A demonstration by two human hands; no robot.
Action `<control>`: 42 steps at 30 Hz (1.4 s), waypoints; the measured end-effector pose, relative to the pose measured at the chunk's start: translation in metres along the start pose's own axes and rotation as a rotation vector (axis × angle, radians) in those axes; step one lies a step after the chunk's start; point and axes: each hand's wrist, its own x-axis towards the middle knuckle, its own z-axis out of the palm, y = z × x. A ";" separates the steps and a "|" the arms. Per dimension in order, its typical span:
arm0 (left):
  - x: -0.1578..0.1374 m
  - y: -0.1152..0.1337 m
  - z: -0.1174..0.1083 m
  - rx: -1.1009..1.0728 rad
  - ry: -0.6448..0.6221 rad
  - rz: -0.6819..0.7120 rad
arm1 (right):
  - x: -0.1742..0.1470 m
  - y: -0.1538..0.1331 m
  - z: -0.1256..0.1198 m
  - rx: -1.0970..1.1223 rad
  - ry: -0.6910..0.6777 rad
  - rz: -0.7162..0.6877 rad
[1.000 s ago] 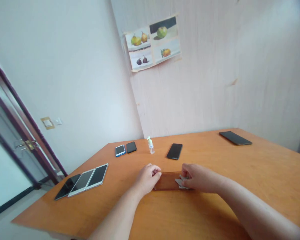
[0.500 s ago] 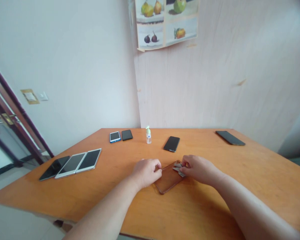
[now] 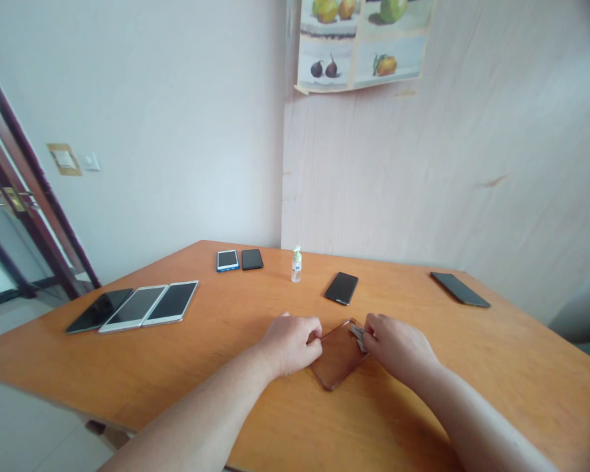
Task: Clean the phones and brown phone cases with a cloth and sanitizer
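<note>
A clear brownish phone case (image 3: 337,360) lies on the wooden table between my hands. My left hand (image 3: 292,342) pinches its left edge, thumb against forefinger. In my right hand (image 3: 396,344) is a crumpled grey cloth (image 3: 358,335), pressed to the inside of the case near its far right corner. Part of the cloth is hidden under my fingers. Just beyond the case lies a dark phone (image 3: 341,288), screen up. Behind it to the left stands a small clear pump bottle (image 3: 296,265) with a pale green top.
Three devices, one black tablet (image 3: 101,311) and two white-framed ones (image 3: 171,303), lie at the left. Two smaller phones, one blue-edged (image 3: 227,260) and one black (image 3: 252,259), rest at the back. A dark device (image 3: 459,289) lies far right. The wall borders the table's back edge (image 3: 388,263).
The whole view has tilted and shifted slightly with my head. Both hands keep their grip, and the cloth stays near the far right end of the case.
</note>
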 end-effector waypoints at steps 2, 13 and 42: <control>0.001 0.000 -0.001 -0.017 -0.019 -0.008 | -0.001 0.000 -0.001 0.008 0.009 -0.011; 0.000 -0.002 -0.010 -0.171 -0.101 -0.001 | -0.009 -0.017 0.006 0.200 -0.037 -0.175; 0.003 -0.011 -0.015 -0.246 -0.186 0.074 | -0.012 -0.036 0.009 0.308 -0.044 -0.420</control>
